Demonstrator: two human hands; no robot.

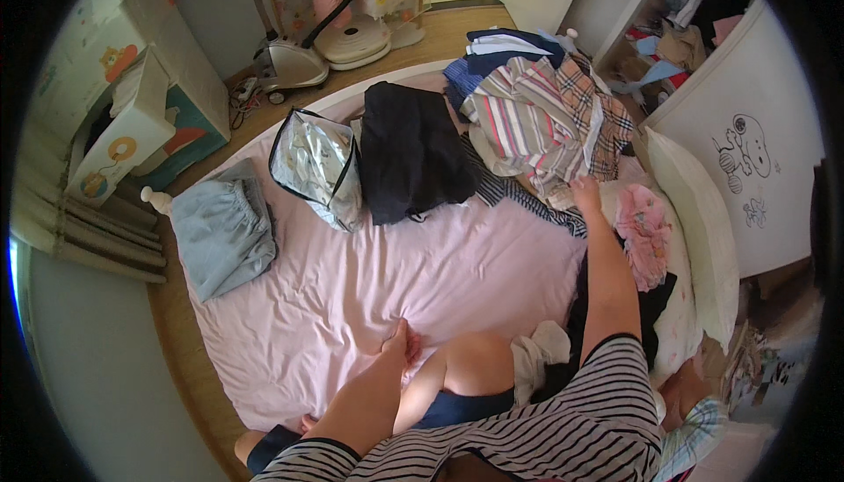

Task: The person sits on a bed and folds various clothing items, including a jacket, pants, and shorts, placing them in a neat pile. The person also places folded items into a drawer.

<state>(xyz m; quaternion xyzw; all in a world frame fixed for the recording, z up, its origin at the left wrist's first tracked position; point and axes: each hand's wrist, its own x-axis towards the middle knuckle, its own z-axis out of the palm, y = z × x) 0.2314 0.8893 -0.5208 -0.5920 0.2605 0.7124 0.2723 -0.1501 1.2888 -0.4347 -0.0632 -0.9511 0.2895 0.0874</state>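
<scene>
My right hand reaches to the lower edge of a striped garment in the clothes heap, its fingers closed on the cloth. My left hand rests on the pink bedsheet beside my bent knee, with nothing seen in it; its fingers are partly hidden. Plaid cloth lies against the striped garment, and a black-and-white striped garment extends below it. Folded black cloth and a clear zip bag with contents lie at the bed's far middle. Folded grey-blue trousers lie at the left.
A pink garment and a pale pillow are at the right. White cloth lies by my knee. Beyond the bed stands a garment steamer; an open drawer is at the left, a cluttered wardrobe at the upper right.
</scene>
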